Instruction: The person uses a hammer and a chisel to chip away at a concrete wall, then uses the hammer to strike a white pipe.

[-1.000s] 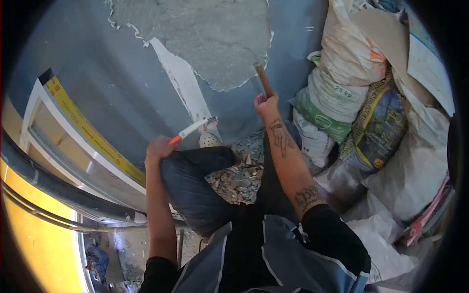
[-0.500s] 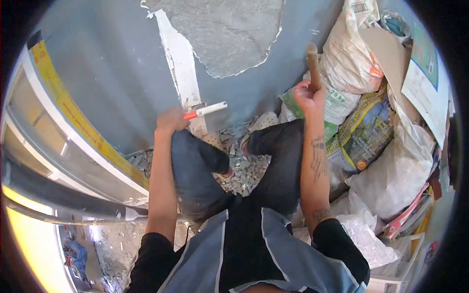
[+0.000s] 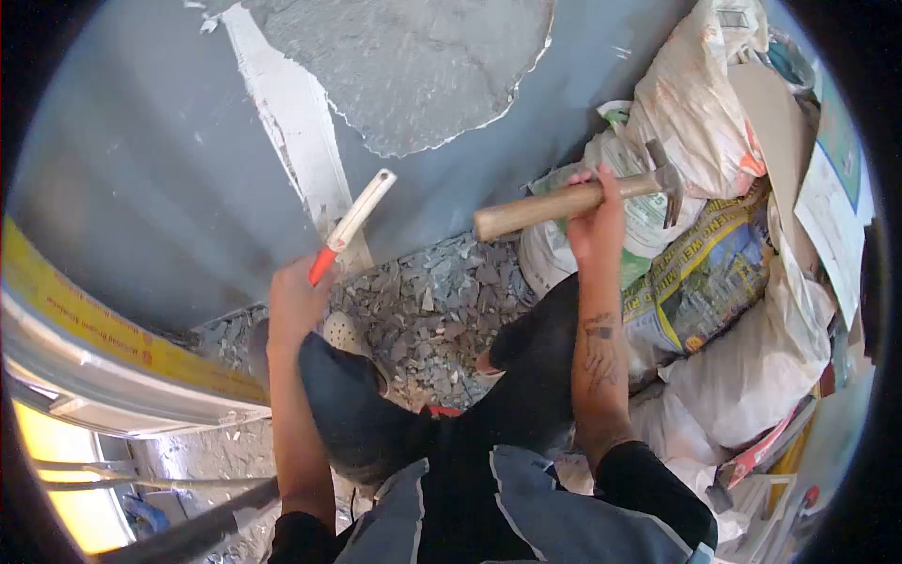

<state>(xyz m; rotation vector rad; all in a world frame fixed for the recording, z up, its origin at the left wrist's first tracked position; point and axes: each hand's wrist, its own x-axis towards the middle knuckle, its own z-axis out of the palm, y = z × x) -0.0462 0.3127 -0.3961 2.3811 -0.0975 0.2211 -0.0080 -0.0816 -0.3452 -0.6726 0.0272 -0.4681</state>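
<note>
My left hand (image 3: 296,299) is closed around a tool with a red-and-white handle (image 3: 355,220); its far end sticks up toward the wall, and the part inside my fist is hidden. A claw hammer with a wooden handle (image 3: 536,211) lies across my right hand (image 3: 594,218), gripped close to its metal head, which points right beside the sacks. Ahead stands a blue-grey wall (image 3: 188,141) with a large bare grey patch (image 3: 423,75) and a whitish strip (image 3: 291,122) running down to the floor.
Broken chips of wall coating (image 3: 442,310) cover the floor around my clog (image 3: 348,334). Filled sacks (image 3: 695,273) and cardboard (image 3: 775,113) crowd the right side. On the left is a curved-looking frame with yellow tape (image 3: 113,343); a dark pole (image 3: 207,526) lies lower left.
The hammer has turned from pointing handle-up to lying sideways, its head now showing at the right. My left hand moved slightly left and down, its tool tilting more upright. My view shifted.
</note>
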